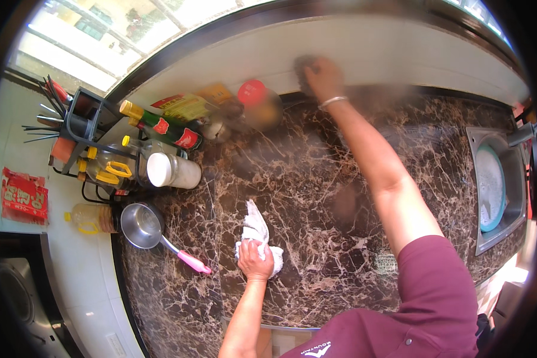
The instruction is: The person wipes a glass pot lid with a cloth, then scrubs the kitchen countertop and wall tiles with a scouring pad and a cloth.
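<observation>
My left hand [256, 262] is closed over a crumpled white cloth [256, 228], which it presses on the dark marble-patterned countertop [304, 192]. Part of the cloth points away from me past the fingers. My right arm reaches far forward, a bracelet on its wrist. At its end my right hand [326, 78] grips a dark scouring pad [305, 71] against the pale wall [385, 53], just above the counter's back edge. Blur hides the pad's exact kind.
A small metal saucepan [142, 226] with a pink handle stands at the left. Behind it are a white-lidded jar [175, 171], green glass bottles [170, 129], a black knife rack [81, 116] and a red-lidded container [262, 105]. A sink [514, 237] at the right holds a teal basin [490, 188] of sudsy water.
</observation>
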A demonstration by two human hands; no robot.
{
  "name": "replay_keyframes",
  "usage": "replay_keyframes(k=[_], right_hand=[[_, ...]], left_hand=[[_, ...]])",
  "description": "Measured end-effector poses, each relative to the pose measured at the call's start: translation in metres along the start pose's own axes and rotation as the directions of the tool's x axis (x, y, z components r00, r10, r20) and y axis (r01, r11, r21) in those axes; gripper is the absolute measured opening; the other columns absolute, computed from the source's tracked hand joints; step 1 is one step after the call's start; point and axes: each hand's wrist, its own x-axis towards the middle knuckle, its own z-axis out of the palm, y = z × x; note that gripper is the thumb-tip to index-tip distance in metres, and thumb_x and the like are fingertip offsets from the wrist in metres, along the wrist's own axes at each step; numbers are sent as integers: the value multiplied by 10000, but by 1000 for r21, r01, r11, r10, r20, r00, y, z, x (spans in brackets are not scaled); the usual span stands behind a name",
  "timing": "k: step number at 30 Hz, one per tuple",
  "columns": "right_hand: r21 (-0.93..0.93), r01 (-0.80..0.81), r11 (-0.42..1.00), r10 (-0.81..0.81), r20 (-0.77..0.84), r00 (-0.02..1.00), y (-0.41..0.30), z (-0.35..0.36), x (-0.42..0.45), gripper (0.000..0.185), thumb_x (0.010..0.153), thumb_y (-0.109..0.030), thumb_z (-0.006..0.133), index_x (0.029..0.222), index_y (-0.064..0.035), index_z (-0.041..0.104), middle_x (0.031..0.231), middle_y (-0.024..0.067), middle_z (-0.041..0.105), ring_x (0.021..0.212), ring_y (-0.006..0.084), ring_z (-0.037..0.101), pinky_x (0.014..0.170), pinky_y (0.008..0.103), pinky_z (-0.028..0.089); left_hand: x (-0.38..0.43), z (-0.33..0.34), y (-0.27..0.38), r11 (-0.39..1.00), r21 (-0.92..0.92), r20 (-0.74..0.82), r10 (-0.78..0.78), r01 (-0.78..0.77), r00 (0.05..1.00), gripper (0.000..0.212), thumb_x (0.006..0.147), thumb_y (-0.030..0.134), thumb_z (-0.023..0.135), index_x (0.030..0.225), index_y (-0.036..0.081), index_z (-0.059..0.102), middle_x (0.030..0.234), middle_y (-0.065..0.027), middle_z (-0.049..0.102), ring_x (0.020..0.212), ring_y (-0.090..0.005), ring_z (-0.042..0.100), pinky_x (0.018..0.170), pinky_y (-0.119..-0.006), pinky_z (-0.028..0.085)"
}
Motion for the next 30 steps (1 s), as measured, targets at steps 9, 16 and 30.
replay_keyframes(k=[9, 16, 30], right_hand=[[-13, 18, 1000, -17, 91, 996, -16, 16, -2, 222, 667, -265, 617, 695, -55, 552, 704, 128, 570, 683, 319, 553, 608, 396, 441], [-93, 68, 993, -60, 86, 994, -21, 8, 0, 194, 675, -247, 602, 689, -64, 540, 699, 129, 571, 681, 326, 554, 603, 405, 440], [-128, 62, 990, -40, 168, 985, -23, 2, 7, 201, 669, -263, 586, 673, -64, 557, 697, 140, 581, 682, 332, 559, 623, 410, 447]], left_hand=[[1, 2, -2, 1000, 1, 2, 10, -10, 1000, 167, 651, 151, 557, 733, 56, 446, 749, -118, 448, 737, -316, 471, 618, -399, 380], [2, 1, -1, 1000, -14, 2, 6, -6, 1000, 165, 648, 142, 557, 735, 53, 448, 755, -120, 451, 742, -318, 469, 619, -399, 382], [3, 1, -2, 1000, 1, -1, 23, -23, 1000, 163, 644, 131, 556, 738, 50, 451, 753, -125, 454, 743, -319, 469, 630, -396, 382]])
